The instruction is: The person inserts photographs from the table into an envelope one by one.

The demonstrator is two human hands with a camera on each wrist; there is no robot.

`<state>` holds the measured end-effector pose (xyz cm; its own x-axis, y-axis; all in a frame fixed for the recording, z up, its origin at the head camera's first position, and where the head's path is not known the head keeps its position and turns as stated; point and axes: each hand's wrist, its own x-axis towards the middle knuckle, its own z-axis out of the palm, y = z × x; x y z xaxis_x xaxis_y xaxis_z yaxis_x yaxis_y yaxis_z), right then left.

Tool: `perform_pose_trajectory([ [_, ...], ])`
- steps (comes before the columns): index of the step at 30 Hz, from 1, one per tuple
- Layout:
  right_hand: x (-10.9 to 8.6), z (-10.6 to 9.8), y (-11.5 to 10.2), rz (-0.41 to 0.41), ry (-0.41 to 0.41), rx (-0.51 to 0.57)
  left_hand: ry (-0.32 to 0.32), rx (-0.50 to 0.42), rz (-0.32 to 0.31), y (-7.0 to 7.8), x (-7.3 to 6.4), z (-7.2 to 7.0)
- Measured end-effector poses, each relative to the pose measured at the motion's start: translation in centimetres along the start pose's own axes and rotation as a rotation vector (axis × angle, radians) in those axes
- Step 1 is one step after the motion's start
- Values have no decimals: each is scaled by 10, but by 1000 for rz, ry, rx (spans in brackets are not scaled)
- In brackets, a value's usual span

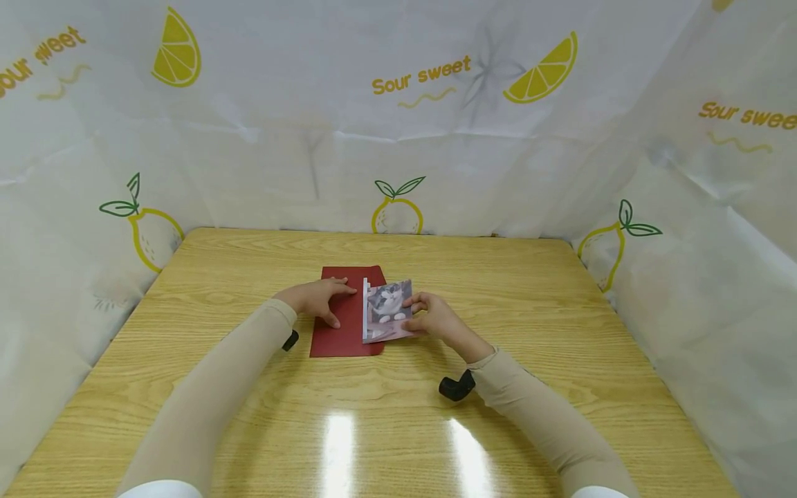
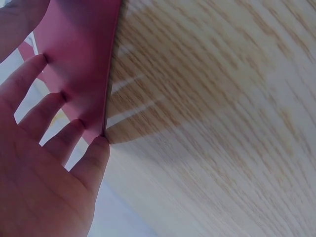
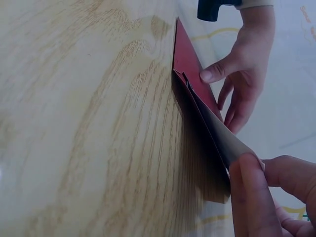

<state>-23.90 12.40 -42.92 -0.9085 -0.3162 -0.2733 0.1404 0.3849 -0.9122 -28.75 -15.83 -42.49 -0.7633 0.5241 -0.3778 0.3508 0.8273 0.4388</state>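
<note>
A red envelope (image 1: 337, 332) lies flat on the table, its flap towards the right. My left hand (image 1: 318, 299) presses on its left part with spread fingers; in the left wrist view the fingertips (image 2: 63, 96) touch the red paper (image 2: 81, 44). Over the envelope's right end lies a cat picture card (image 1: 387, 312), with a white strip along its left edge. My right hand (image 1: 434, 319) pinches the card's right edge between thumb and fingers. From the right wrist, the card (image 3: 229, 143) slopes up off the envelope (image 3: 190, 57) towards my fingers.
The wooden table (image 1: 529, 297) extends around the envelope on all sides. Behind it and at both sides hangs a white cloth (image 1: 268, 173) printed with lemons. A black piece (image 1: 457, 386) sits at my right wrist, another (image 1: 290, 340) at the left.
</note>
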Motion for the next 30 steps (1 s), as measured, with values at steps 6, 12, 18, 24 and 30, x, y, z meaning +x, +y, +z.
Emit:
perform_pose_trajectory([
  [6,3,3,-1,5,-5,19,0,-1,-7,0,1,1],
  [12,8,6,-1,-8,-16,31,-1,0,-4,-1,1,1],
  [18,13,10,-2,9,-7,16,0,-7,2,0,0,-1],
  [24,17,15,-4,16,0,7,-5,-5,4,1,0,-1],
  [30,20,21,-7,5,-10,3,-6,1,-5,2,-1,-1],
])
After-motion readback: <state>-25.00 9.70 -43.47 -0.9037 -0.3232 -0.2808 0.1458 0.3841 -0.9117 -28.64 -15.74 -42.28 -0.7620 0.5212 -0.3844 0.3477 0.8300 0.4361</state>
